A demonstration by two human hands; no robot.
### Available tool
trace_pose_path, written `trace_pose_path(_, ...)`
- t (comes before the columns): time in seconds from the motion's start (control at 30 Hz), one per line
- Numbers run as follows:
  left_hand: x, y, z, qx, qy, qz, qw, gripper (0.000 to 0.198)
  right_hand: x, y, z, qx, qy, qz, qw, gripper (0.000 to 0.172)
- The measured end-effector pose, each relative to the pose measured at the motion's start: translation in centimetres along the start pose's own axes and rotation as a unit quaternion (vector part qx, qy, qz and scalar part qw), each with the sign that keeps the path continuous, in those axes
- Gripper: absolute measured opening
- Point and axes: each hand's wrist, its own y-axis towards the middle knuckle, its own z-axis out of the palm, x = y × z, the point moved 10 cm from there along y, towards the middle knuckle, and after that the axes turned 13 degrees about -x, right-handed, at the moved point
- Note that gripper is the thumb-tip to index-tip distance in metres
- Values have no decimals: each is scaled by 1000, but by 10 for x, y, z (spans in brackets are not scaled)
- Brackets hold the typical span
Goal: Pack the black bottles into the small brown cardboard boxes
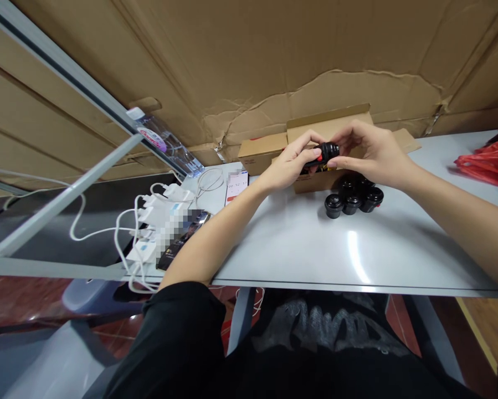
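Note:
My left hand (pixel 296 160) is closed around a black flashlight (pixel 327 151) with a red button, its thumb lying by the button. At the flashlight's ribbed right end, my right hand (pixel 367 152) brackets it between curved fingers and thumb; the exact contact is partly hidden. Both hands are over an open cardboard box (pixel 315 183), whose contents are mostly covered by them. Several more black flashlights (pixel 351 204) stand upright in a cluster on the grey table (pixel 298 244), just in front of the box and below my right hand.
Left of the open box are another carton (pixel 261 152) and a phone (pixel 236 185) showing a timer. A water bottle (pixel 169 144), a power strip (pixel 161 216) with white cables and a black packet (pixel 182 244) lie further left. A red plastic bag (pixel 487 166) is at right.

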Motion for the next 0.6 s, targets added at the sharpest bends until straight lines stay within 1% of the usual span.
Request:
trace_pose_path(0.07, -2, -1, -1, -1, 9, 4, 1000, 42, 0, 0, -2, -2, -3, 9, 1000, 47)
trace_pose_path(0.23, -1, -5, 0, 14, 3, 1, 1000, 53, 1, 0, -1, 3, 28, 20, 999, 51)
trace_pose_path(0.33, -7, -3, -2, 8, 23, 17, 1000, 51, -1, 2, 1, 7, 63, 34, 997, 54)
trace_pose_path(0.43, -11, 3, -10, -28, 56, 40, 997, 48, -9, 7, -6, -11, 58, 44, 997, 55)
trace_pose_path(0.5, -6, 6, -20, -71, 101, 46, 991, 46, -17, 11, -17, -40, 34, 50, 997, 53)
trace_pose_path(0.6, 6, 9, -36, -147, 181, 49, 971, 29, -26, 13, -30, -66, -13, 50, 996, 45)
